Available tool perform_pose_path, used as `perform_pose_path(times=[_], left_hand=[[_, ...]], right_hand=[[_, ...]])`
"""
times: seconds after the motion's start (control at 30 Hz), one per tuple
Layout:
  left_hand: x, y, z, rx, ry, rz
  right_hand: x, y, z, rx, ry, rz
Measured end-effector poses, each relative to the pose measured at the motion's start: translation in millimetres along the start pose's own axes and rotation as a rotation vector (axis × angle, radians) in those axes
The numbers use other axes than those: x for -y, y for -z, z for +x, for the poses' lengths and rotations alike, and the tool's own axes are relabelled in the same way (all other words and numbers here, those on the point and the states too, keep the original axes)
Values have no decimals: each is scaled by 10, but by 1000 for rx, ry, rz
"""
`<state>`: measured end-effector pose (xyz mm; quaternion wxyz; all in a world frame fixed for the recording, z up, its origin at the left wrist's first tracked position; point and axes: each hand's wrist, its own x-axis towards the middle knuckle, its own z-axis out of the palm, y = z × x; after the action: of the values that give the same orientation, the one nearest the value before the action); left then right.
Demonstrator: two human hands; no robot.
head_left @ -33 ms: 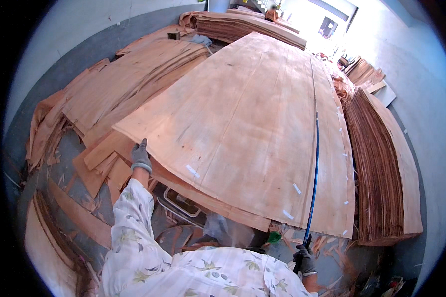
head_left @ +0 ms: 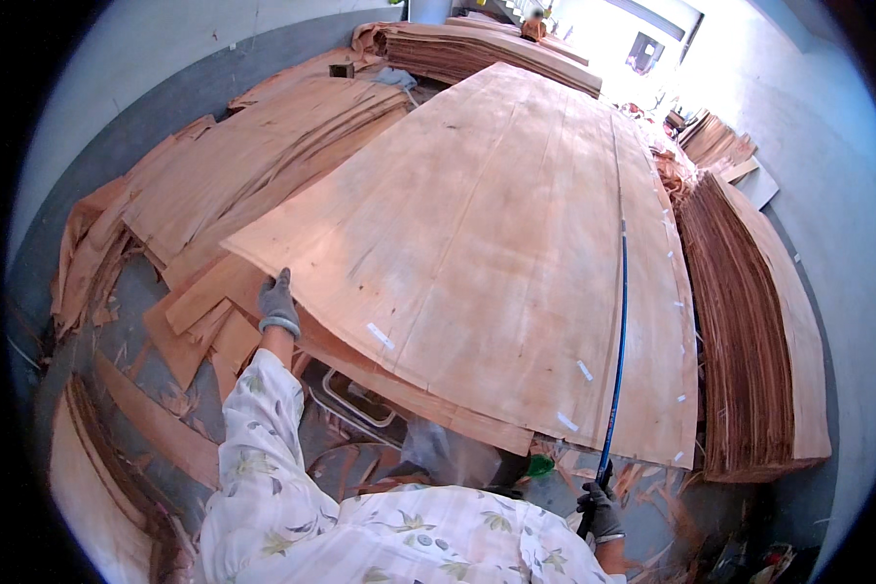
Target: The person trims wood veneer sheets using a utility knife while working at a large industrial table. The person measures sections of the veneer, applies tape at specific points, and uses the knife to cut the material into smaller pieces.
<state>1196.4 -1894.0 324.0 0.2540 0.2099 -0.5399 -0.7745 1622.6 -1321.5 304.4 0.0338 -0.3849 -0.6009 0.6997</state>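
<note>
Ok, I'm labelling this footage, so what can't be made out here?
Head view: any part of the left grip under the large wood sheet; the sheet hides it.
Head view: the blue pole's near end; the right grip and patterned shirt block it.
Head view: the distant person's details; too small and blurred.
Head view: the bright background; glare washes it out.

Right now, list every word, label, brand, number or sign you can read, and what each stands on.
No text can be read in this view.
Blue pole in the right hand: small pale marks, too small to read.
White strips on the wood sheet: no legible writing.
</note>
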Motion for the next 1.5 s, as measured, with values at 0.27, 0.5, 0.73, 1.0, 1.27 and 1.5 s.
perform_pose_path(times=[0.27,0.5,0.73,1.0,1.27,1.5], left_hand=[[-653,-726,-542,171,-298,-80],[-941,-650,-585,171,-346,-205],[-6,254,-536,11,-132,178],[823,675,-885,-4,82,-96],[259,258,-1074,108,46,-223],[-255,-236,-1160,354,-197,-117]], right_hand=[[31,32,-27,-46,10,1],[-50,12,35,23,-40,-23],[-9,-195,-85,0,-32,1],[2,-264,19,-148,-70,-8],[14,-335,36,-98,-48,8],[120,-381,239,97,-50,41]])
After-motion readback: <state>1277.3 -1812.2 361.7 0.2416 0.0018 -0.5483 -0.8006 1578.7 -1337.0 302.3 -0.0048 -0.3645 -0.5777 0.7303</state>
